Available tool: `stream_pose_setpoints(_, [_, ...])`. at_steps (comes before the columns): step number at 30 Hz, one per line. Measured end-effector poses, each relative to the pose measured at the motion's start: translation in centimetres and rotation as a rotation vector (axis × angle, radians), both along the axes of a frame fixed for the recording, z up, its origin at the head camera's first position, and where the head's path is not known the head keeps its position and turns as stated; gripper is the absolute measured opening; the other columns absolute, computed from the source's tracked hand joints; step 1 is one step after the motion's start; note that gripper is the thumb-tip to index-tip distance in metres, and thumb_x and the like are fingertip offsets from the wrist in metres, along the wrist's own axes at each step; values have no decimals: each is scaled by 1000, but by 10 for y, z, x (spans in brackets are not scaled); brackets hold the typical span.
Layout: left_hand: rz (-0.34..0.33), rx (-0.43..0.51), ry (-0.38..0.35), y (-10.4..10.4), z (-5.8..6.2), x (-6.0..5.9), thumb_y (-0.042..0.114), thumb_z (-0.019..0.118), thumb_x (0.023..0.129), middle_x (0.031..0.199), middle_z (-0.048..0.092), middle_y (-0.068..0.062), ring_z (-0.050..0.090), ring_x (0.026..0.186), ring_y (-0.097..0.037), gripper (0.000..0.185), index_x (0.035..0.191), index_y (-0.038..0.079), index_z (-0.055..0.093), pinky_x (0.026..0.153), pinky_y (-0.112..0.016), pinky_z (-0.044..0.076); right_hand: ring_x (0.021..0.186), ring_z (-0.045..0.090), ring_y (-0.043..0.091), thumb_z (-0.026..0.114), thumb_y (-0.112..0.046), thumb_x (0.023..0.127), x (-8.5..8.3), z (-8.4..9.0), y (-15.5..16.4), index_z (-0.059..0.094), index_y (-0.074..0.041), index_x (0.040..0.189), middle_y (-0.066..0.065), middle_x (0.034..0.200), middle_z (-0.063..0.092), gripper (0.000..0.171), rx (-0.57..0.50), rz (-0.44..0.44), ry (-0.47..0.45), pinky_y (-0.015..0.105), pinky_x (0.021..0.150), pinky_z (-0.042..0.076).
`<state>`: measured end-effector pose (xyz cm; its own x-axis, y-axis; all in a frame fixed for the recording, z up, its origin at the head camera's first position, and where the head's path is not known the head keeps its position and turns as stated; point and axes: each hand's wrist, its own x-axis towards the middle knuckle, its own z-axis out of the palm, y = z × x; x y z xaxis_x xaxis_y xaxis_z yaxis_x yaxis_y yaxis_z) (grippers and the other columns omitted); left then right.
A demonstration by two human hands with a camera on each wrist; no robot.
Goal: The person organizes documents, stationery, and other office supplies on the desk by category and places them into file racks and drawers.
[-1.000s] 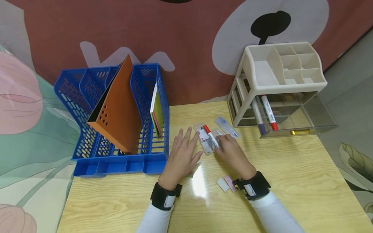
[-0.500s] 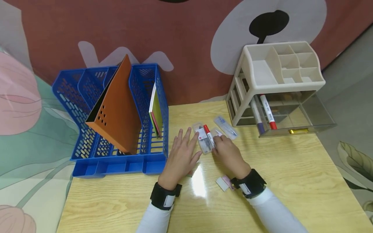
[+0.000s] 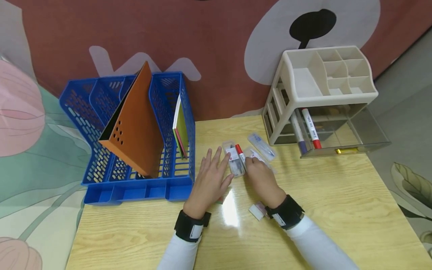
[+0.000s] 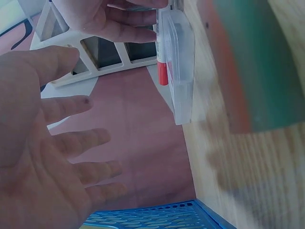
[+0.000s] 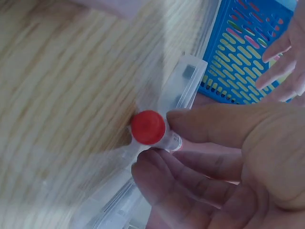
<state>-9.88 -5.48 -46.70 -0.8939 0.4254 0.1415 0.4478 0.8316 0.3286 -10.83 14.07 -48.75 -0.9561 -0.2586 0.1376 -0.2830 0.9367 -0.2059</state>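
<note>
A red-capped white marker (image 3: 240, 150) lies along a clear plastic case (image 3: 234, 160) with a white label. My right hand (image 3: 263, 180) pinches the marker's near end between thumb and fingers; in the right wrist view the marker's red end (image 5: 148, 127) pokes out beside the thumb. My left hand (image 3: 210, 184) is held with fingers spread, fingertips right at the labelled case's edge, holding nothing. Two more clear cases, one partly behind my right hand and a farther one (image 3: 261, 146), lie beyond. A red-and-green object (image 4: 257, 67) lies under my left wrist.
On the left stands a blue file rack (image 3: 138, 189) with an orange folder (image 3: 138, 127) and thin books (image 3: 180, 129). At back right, a cream organizer (image 3: 307, 78) has its clear drawer (image 3: 371, 131) pulled out, with two markers in it. Small white block (image 3: 257, 212) near my right wrist.
My right hand has shifted slightly left, keeping to the marker, and uncovers more of the case behind it. The left hand has stayed in place.
</note>
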Motion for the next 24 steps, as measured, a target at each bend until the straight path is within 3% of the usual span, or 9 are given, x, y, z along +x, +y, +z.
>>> stream_pose_setpoints(5, [-1,6,0,-1,1,0,41,65,101,167,32,-19,25,154,-49,65,157,15,45,119,-67,32,67,66,34,70,8,88,-1,-1,0,65,11,106,22,87,66,19,-11,6,28,44,56,58])
stream_pose_setpoints(9, [1,15,9,-3,4,0,40,67,100,167,33,-19,25,154,-49,65,156,15,45,119,-66,31,71,67,34,73,6,86,1,3,3,66,8,105,21,89,66,20,-51,-6,-36,45,57,58])
stream_pose_setpoints(15, [-11,17,91,-6,7,1,34,72,98,164,40,-17,33,151,-47,65,154,12,48,117,-65,35,86,71,35,73,5,87,5,12,11,70,2,118,18,103,71,31,-125,-16,-127,48,68,60])
stream_pose_setpoints(24, [-63,58,201,-8,8,1,18,76,94,152,55,-17,49,144,-38,53,143,9,60,117,-52,42,93,71,26,76,4,85,11,29,15,74,-4,114,10,104,74,30,-239,70,-251,43,80,59])
